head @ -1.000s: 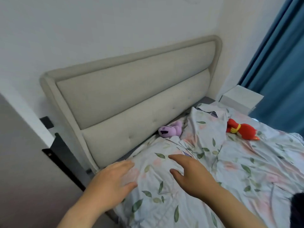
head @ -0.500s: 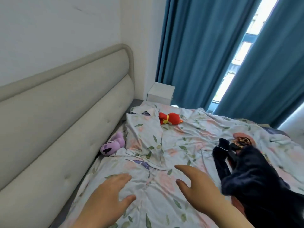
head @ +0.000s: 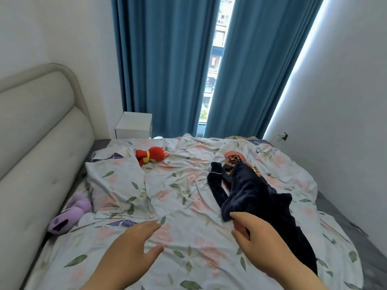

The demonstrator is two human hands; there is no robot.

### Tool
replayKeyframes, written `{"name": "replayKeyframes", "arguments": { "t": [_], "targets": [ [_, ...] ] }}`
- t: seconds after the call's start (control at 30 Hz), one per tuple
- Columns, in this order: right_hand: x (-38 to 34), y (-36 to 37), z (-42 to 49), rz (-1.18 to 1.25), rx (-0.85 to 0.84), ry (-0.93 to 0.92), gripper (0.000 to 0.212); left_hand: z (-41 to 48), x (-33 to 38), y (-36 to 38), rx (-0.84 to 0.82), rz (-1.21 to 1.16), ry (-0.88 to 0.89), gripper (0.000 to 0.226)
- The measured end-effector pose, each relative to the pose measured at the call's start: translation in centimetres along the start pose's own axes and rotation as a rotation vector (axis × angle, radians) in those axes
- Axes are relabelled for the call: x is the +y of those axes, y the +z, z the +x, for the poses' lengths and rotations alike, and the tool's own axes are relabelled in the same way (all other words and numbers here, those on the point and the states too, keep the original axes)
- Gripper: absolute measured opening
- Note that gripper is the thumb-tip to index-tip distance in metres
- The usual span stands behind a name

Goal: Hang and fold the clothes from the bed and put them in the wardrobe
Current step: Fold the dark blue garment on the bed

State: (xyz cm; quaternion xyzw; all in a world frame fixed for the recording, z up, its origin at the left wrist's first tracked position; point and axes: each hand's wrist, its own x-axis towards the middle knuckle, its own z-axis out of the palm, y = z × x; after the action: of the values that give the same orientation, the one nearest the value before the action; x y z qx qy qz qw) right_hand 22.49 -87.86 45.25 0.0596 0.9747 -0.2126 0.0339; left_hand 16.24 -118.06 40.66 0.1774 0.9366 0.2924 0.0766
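Reaching with fingers spread, right hand (head: 255,237) touches the near end of the dark garment (head: 251,197), which stretches away from it; left hand (head: 129,248) spread beside. No legible writing.

Left hand (head: 134,245): enters from 6 o'clock, forearm low, palm down, fingers straight and together pointing toward 1 o'clock, thumb splayed toward 3 o'clock, holding nothing. Right hand (head: 254,237): enters from 5 o'clock, reaching toward 11 o'clock, fingers extended, thumb apart, nothing gripped.
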Motion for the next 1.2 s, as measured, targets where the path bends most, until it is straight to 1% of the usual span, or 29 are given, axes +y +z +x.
{"name": "replayKeyframes", "arguments": {
  "t": [0.13, 0.33, 0.63, 0.73, 0.9, 1.03, 1.2],
  "targets": [
    [5.1, -2.2, -2.0, 0.004, 0.058, 0.092, 0.048, 2.8, 4.4, 2.4, -0.032, 0.047, 0.056, 0.054],
    [15.1, -5.7, -5.1, 0.059, 0.135, 0.24, 0.048, 6.9, 12.8, 8.0, -0.149, 0.078, 0.151, 0.055],
    [30.0, -8.6, -7.7, 0.132, 0.094, 0.379, 0.047, 11.9, 22.2, 17.9, -0.224, 0.097, 0.152, 0.053],
    [34.3, -9.8, -8.2, 0.159, 0.112, 0.436, 0.048, 13.6, 24.6, 20.8, -0.237, 0.094, 0.145, 0.052],
    [38.6, -11.3, -9.6, 0.186, 0.161, 0.486, 0.048, 15.9, 27.7, 23.2, -0.227, 0.12, 0.174, 0.051],
    [40.4, -11.5, -10.4, 0.234, 0.205, 0.531, 0.048, 16.8, 28.6, 24.6, -0.266, 0.119, 0.191, 0.05],
    [41.2, -11.0, -9.6, 0.214, 0.172, 0.561, 0.047, 18.5, 28.1, 26.1, -0.332, 0.108, 0.189, 0.05]
  ]
}}
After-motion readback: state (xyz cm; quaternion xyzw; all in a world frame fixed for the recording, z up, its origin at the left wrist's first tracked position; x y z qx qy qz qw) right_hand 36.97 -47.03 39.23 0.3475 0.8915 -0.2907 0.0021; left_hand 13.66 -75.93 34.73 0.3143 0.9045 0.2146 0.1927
